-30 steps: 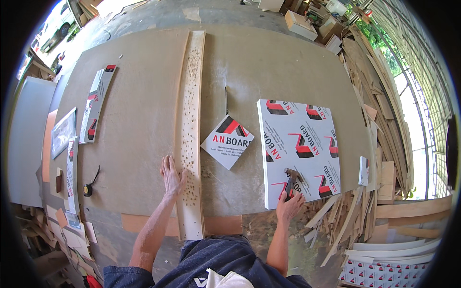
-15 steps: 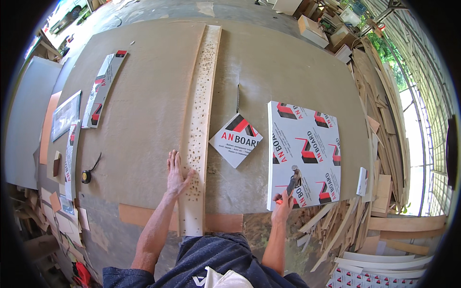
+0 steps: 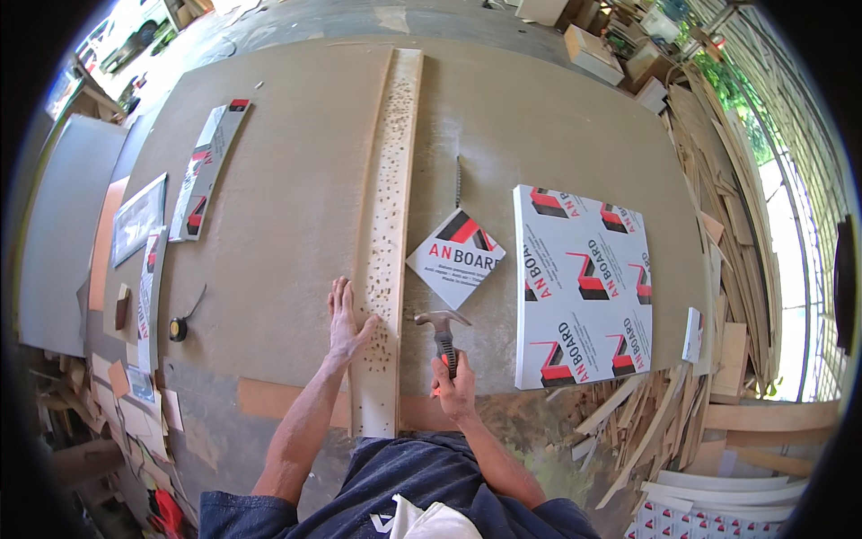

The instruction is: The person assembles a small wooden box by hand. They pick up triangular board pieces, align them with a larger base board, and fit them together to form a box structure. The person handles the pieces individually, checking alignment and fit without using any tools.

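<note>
A long narrow board (image 3: 395, 180) runs away from my body across the big table, its white face scattered with many small brown specks or holes. My left hand (image 3: 347, 331) lies with fingers outstretched along the board's left edge, the thumb reaching onto the speckled face. In my right hand (image 3: 456, 388) is a claw hammer (image 3: 445, 338), gripped by its dark handle just right of the board, head pointing away from me. Beyond the hammer head lies a white diamond-shaped panel (image 3: 456, 277) with red and black print. A thin dark spiral rod (image 3: 458, 184) extends from behind its far corner.
To the right, a thick printed white panel (image 3: 584, 296) lies on the brown tabletop (image 3: 287, 180). Printed strips (image 3: 208, 171), a tape measure (image 3: 179, 330) and a small wooden block (image 3: 122, 305) are at left. Wood offcuts (image 3: 646, 431) crowd the floor beyond the right edge.
My right hand has carried the hammer leftward, from over the thick printed panel to beside the speckled board. My left hand stays on the board's edge. The whole view has shifted slightly.
</note>
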Motion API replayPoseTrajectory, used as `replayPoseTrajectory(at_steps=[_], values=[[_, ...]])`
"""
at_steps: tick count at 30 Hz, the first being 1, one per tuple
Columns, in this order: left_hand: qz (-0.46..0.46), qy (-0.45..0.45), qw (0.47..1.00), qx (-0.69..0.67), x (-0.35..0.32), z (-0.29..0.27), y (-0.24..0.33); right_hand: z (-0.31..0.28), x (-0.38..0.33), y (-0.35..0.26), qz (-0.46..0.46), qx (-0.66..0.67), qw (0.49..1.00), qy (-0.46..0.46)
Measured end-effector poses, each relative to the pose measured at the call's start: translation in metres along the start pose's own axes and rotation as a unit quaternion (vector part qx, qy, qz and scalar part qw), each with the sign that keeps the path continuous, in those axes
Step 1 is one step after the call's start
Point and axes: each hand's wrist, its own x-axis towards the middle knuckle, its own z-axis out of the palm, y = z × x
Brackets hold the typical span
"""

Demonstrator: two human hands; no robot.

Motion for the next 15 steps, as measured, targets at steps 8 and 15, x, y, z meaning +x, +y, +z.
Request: replayPoseTrajectory(at_steps=[8, 15], values=[[0.004, 0.005, 1.000, 0.020, -0.002, 0.005, -0.007, 0.031, 0.076, 0.011, -0.230, -0.404, 0.885, 0.021], [-0.024, -0.063, 0.987, 0.144, 0.001, 0.002, 0.001, 0.059, 0.130, -0.049, -0.470, -0.249, 0.827, 0.183]])
